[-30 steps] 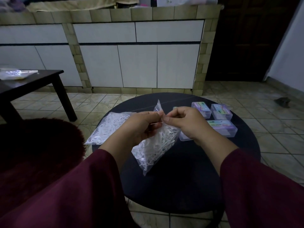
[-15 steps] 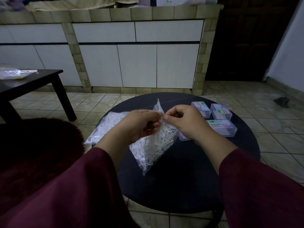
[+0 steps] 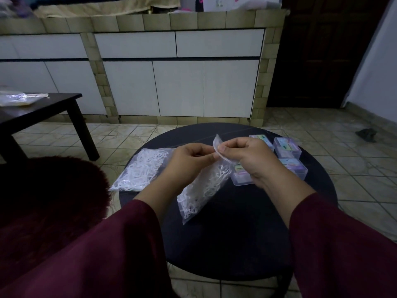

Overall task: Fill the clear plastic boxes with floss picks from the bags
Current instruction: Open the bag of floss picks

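Both hands, left hand (image 3: 189, 162) and right hand (image 3: 249, 158), above the round black tabletop (image 3: 236, 244), fingers pinching the top edge of a floss pick bag (image 3: 204, 190). Second bag (image 3: 141, 171) lying left; clear plastic boxes (image 3: 287, 147) right.

we see a dim room with a beige tiled floor (image 3: 354, 183). white cabinet doors (image 3: 178, 88) sit in a tiled counter (image 3: 150, 22) ahead, a dark wooden door (image 3: 322, 50) to the right, and a dark side table (image 3: 43, 108) at left.
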